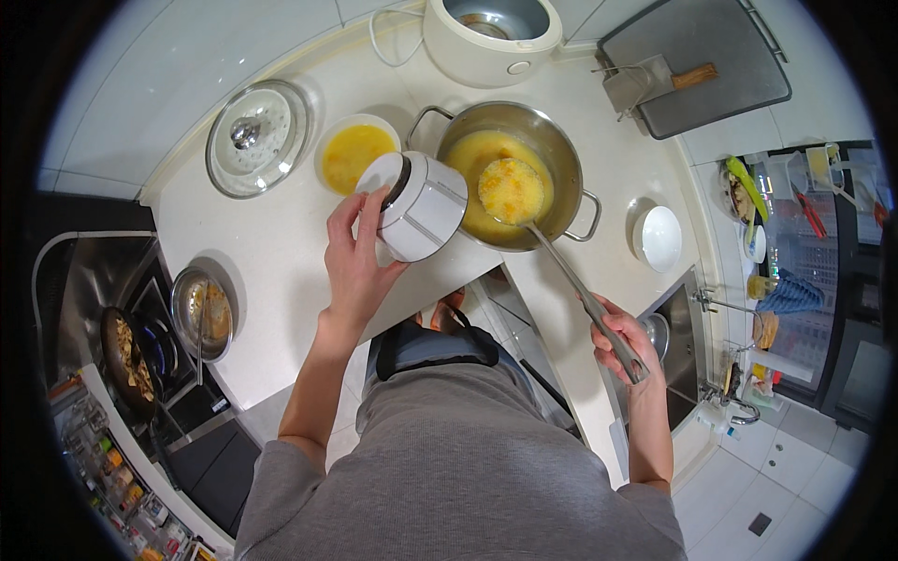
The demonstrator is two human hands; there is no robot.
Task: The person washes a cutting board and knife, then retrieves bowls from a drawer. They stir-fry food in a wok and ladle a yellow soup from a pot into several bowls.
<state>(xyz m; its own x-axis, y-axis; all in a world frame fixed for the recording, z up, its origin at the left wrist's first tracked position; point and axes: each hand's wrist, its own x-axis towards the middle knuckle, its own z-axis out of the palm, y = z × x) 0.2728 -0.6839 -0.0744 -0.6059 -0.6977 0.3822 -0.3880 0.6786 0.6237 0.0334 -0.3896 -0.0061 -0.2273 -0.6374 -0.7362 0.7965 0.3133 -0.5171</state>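
Note:
My left hand (356, 259) grips a white ribbed bowl (428, 210) around its dark-ringed foot. The bowl is tipped on its side beside the pot's near-left rim, and its inside is hidden from me. In my right hand (628, 343) is the long handle of a steel ladle (561, 259). The ladle's head is heaped with yellow grain porridge (511, 191) with orange bits, held over the two-handled steel pot (554, 133). More of the yellow porridge lies in the pot. Just left of the tipped bowl stands a white bowl of yellow porridge (358, 154).
A glass lid (224, 158) lies at the back left, a rice cooker (484, 63) stands behind the pot. A steel bowl with a utensil (184, 308) sits near the lit stove, where a pan of food (126, 357) rests. A white bowl (658, 238) stands near the sink (684, 372).

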